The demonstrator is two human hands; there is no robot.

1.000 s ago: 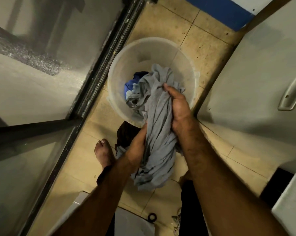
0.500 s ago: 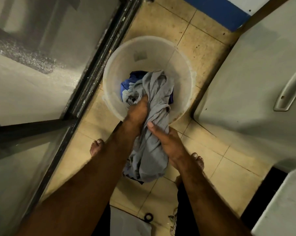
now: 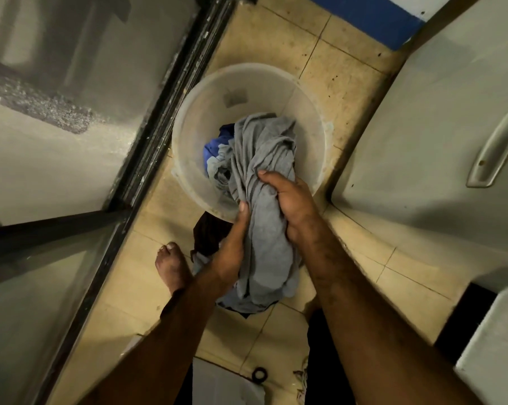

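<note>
A grey cloth [image 3: 264,229] hangs bunched between both hands above a translucent white bucket [image 3: 194,118] on the tiled floor. My right hand [image 3: 290,200] grips the cloth's upper part at the bucket's near rim, fingers curled round it. Lower down, my left hand [image 3: 232,252] grips the same cloth from the left side. The top of the cloth spills into the bucket, where a blue garment [image 3: 214,147] lies. The cloth's lower end dangles over the floor.
A dark-framed glass door [image 3: 159,118] runs along the left. A grey appliance with a handle [image 3: 492,147] stands on the right. My bare left foot [image 3: 171,264] is on the tiles beside a dark cloth [image 3: 209,235]. A small black ring [image 3: 259,374] lies near the bottom.
The hands have swapped heights on the cloth: my right hand moved up toward the bucket rim and my left hand slid down. More grey cloth now lies piled in the bucket.
</note>
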